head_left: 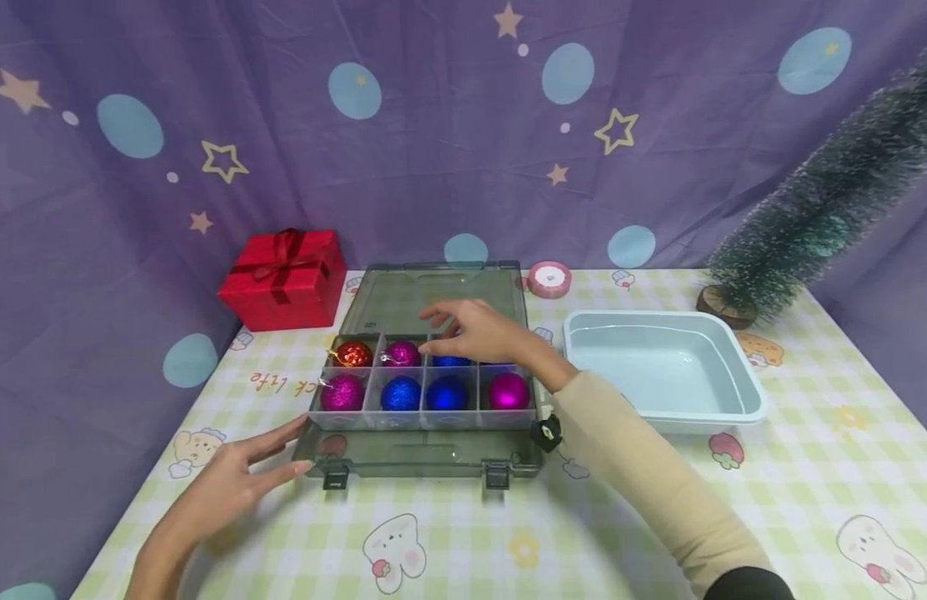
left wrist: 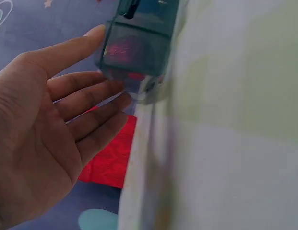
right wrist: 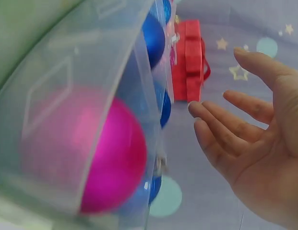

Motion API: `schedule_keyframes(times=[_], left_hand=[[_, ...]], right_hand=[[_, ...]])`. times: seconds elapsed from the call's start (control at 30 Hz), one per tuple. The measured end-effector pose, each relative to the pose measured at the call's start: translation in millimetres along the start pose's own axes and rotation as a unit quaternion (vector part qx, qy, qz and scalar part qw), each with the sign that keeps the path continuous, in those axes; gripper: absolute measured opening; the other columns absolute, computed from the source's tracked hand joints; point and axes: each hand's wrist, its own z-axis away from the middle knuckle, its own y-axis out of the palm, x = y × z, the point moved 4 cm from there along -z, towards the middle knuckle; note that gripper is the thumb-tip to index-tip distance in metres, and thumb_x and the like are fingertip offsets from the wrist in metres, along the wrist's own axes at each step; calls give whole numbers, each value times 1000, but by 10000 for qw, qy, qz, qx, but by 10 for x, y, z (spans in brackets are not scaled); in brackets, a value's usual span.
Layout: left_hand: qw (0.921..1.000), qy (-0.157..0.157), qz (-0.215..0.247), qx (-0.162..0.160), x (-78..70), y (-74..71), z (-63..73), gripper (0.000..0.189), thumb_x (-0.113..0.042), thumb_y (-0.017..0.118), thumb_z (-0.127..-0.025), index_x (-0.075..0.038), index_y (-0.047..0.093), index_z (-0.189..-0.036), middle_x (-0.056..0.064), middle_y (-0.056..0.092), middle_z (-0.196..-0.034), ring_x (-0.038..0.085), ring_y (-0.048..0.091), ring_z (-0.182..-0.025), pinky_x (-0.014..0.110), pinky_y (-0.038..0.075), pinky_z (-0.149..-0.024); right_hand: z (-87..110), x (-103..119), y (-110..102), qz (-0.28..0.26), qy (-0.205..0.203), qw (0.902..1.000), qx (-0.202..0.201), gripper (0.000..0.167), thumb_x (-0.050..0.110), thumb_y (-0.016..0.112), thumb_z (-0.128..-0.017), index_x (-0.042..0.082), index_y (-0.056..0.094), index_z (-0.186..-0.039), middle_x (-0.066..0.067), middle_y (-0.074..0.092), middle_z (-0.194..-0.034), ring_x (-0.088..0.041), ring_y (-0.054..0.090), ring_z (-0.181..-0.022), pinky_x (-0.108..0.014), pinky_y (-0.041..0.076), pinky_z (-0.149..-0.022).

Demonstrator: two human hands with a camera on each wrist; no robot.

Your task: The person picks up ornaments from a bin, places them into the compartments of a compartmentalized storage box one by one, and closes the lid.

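Observation:
A translucent grey-green case (head_left: 403, 463) sits on the table with its lid (head_left: 448, 296) folded back. Its clear divided tray (head_left: 426, 422) holds several Christmas baubles: an orange-red bauble (head_left: 354, 354), glittery pink baubles (head_left: 342, 392), blue baubles (head_left: 447, 392) and a smooth pink bauble (head_left: 508, 392). My left hand (head_left: 238, 479) is at the case's front left corner, thumb and fingers extended along its edges. Over the back row hovers my right hand (head_left: 478, 333), its fingers loosely bent with nothing between them; it partly covers the blue baubles there.
Right of the case stands a pale blue plastic tub (head_left: 666, 421). A small artificial tree (head_left: 816, 200) rises behind it. At the back left is a red gift box (head_left: 291, 279) with a bow. A pink ribbon roll (head_left: 549, 280) lies near the lid, before a purple curtain (head_left: 448, 150).

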Motion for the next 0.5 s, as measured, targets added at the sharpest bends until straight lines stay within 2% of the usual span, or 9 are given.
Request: schedule_keyframes(times=[0.1,0.17,0.23,0.27,0.33,0.4,0.5], left_hand=[[9998,147,-100,-38,-47,-80,-48,64,-40,68,-101,-10,50,-155,11,56,-149,44,51,-135,66,47,-102],[9992,295,-224,-173,-88,-146,-92,62,-40,67,-102,-12,50,-155,8,59,-146,40,50,-136,61,50,-102],[9980,447,-309,-321,-129,-215,-152,60,-38,67,-103,-14,51,-155,7,61,-144,39,50,-136,46,53,-102],[9973,518,-321,-402,-151,-249,-187,60,-37,68,-103,-14,51,-155,7,62,-143,39,51,-135,41,54,-99],[9960,618,-269,-592,-185,-316,-275,60,-35,68,-103,-14,50,-156,10,63,-141,40,55,-132,24,54,-93],[9947,722,-32,-738,-215,-372,-380,61,-31,68,-103,-12,46,-157,15,61,-143,42,56,-130,11,50,-89],[9917,804,463,-885,-257,-436,-566,64,-29,65,-105,-11,38,-161,18,51,-152,41,55,-132,3,46,-88]], right_hand=[[81,-101,-101,-54,107,9998,-151,54,32,72,-100,6,59,-145,-17,66,-130,-26,68,-111,-35,60,-90],[133,-163,-160,-72,176,9995,-247,52,31,72,-100,5,59,-144,-16,67,-129,-27,67,-112,-36,60,-91],[182,-219,-220,-87,237,9989,-384,51,29,71,-101,3,59,-143,-16,67,-130,-29,67,-114,-39,59,-94],[203,-246,-248,-78,255,9985,-468,51,28,71,-101,2,59,-143,-17,66,-130,-30,66,-115,-40,58,-96],[238,-299,-307,-92,345,9972,-661,51,27,72,-101,1,59,-142,-18,65,-132,-32,65,-116,-42,57,-99],[265,-351,-365,-142,453,9951,-871,52,27,72,-100,-1,58,-142,-21,63,-133,-35,64,-117,-44,55,-101],[293,-432,-445,-304,683,9911,-1103,55,27,70,-101,-3,54,-144,-25,60,-136,-38,61,-121,-47,53,-103]])
